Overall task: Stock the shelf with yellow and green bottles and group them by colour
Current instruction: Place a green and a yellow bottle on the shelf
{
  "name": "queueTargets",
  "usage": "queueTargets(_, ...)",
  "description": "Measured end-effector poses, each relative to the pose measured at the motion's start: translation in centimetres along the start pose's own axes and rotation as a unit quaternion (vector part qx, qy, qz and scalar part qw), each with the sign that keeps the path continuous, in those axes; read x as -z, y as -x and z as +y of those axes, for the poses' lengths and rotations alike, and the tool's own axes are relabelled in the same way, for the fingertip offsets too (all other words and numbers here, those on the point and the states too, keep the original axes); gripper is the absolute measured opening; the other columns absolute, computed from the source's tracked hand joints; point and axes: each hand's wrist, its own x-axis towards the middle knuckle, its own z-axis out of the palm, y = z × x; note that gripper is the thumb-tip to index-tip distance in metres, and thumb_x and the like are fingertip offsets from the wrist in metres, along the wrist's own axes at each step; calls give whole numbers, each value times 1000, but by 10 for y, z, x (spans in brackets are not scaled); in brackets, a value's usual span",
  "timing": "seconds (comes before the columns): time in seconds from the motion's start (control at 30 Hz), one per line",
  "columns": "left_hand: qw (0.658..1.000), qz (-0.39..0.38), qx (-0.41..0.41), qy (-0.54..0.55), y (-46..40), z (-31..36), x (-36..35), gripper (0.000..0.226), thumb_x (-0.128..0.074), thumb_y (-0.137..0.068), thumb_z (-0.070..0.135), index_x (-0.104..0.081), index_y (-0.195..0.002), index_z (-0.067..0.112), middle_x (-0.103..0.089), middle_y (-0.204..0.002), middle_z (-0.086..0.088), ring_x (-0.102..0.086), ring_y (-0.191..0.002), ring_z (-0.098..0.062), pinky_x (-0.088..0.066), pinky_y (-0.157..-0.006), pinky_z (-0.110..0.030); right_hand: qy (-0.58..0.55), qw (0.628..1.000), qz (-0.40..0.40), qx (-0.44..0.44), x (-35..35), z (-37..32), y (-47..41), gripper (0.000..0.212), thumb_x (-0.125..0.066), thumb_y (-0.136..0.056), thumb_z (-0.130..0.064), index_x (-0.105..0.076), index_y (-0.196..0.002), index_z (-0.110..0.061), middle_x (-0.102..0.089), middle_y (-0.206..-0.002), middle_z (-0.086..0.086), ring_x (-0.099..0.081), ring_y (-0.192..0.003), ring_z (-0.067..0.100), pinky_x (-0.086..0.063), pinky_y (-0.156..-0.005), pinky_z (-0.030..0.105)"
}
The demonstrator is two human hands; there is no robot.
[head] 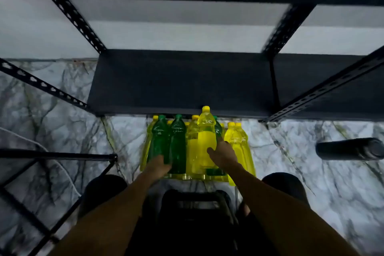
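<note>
A cluster of yellow and green bottles stands on the marble floor just in front of the dark shelf board (182, 81). My right hand (223, 155) grips a yellow bottle (206, 137), raised a little above the others. My left hand (159, 165) is closed around the lower part of a green bottle (161, 137) at the cluster's left. A second green bottle (177, 143) stands beside it. Two more yellow bottles (236, 139) stand at the right. The shelf board carries nothing.
Black perforated shelf posts (81, 25) rise on both sides of the board. A dark cylinder (349, 148) lies on the floor at the right. A black metal frame (62, 155) and a white cable are at the left. My knees flank a dark object below.
</note>
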Motion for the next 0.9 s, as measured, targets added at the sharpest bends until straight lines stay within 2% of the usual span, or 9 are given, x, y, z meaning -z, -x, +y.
queueTargets(0.1, 999, 5, 31, 17, -21, -16, -12, 52, -56, -97, 27, -44, -140, 0, -52, -138, -18, -53, -124, -32, -44, -99, -32, -42, 998, 7, -55, -22, 0, -24, 90, -66, -83, -53, -24, -146, -4, -46, -138, 24, -47, -126, 43, -46, -98, 48)
queueTargets(0.17, 999, 18, 44, 25, -36, -29, -17, 51, -58, -95, 27, -48, -137, 0, -55, -136, -19, -55, -122, -32, -46, -100, -33, -62, 994, -12, -86, -34, -4, -35, 115, -66, -76, -66, -6, -153, -4, -38, -147, 25, -42, -132, 42, -43, -102, 49)
queueTargets(0.23, 998, 39, 45, 36, -45, -37, -17, 43, -58, -94, 26, -55, -129, 1, -61, -126, -20, -60, -114, -31, -48, -95, -33, -49, 993, -11, -110, -45, -9, -38, 128, -67, -69, -73, 3, -154, -9, -33, -150, 24, -38, -136, 42, -41, -104, 52)
queueTargets(0.3, 997, 42, 46, 42, -47, -40, -12, 41, -57, -96, 23, -54, -132, 3, -60, -128, -19, -58, -117, -30, -44, -91, -26, -38, 992, 8, -124, -56, -12, -39, 130, -73, -68, -68, 6, -154, -12, -29, -151, 24, -33, -137, 42, -39, -104, 53)
queueTargets(0.43, 996, 61, 28, 54, -50, -43, -3, 41, -57, -96, 20, -52, -135, 7, -57, -133, -17, -56, -120, -28, -43, -93, -27, -60, 987, 48, -140, -69, -9, -39, 123, -80, -71, -48, 5, -154, -16, -32, -147, 24, -34, -135, 41, -42, -102, 53)
queueTargets(0.6, 994, 79, 7, 70, -51, -40, 0, 43, -58, -95, 21, -51, -135, 6, -59, -128, -17, -60, -99, -23, -46, -87, -28, -74, 986, 71, -128, -72, 5, -32, 115, -79, -67, -50, -10, -153, -18, -44, -139, 22, -44, -128, 43, -48, -97, 51)
queueTargets(0.7, 987, 115, 7, 111, -63, -44, -3, 47, -63, -89, 21, -52, -134, 11, -61, -126, -15, -60, -107, -29, -48, -92, -32, -82, 985, 83, -127, -79, 9, -15, 110, -79, -66, -50, -17, -151, -19, -51, -132, 20, -52, -120, 40, -52, -90, 47)
queueTargets(0.77, 982, 121, 22, 142, -77, -49, -8, 56, -69, -84, 23, -50, -135, 12, -61, -125, -15, -60, -111, -32, -49, -95, -36, -96, 983, 83, -135, -86, 15, -1, 111, -79, -66, -46, -15, -153, -20, -53, -132, 18, -54, -119, 39, -50, -89, 44)
queueTargets(0.9, 966, 81, 72, 234, -115, -60, -25, 89, -80, -76, 37, -36, -145, 2, -49, -143, -16, -52, -125, -33, -44, -105, -41, -124, 978, 95, -136, -102, 30, 27, 112, -82, -64, -45, -19, -152, -21, -55, -132, 17, -54, -120, 37, -50, -92, 46)
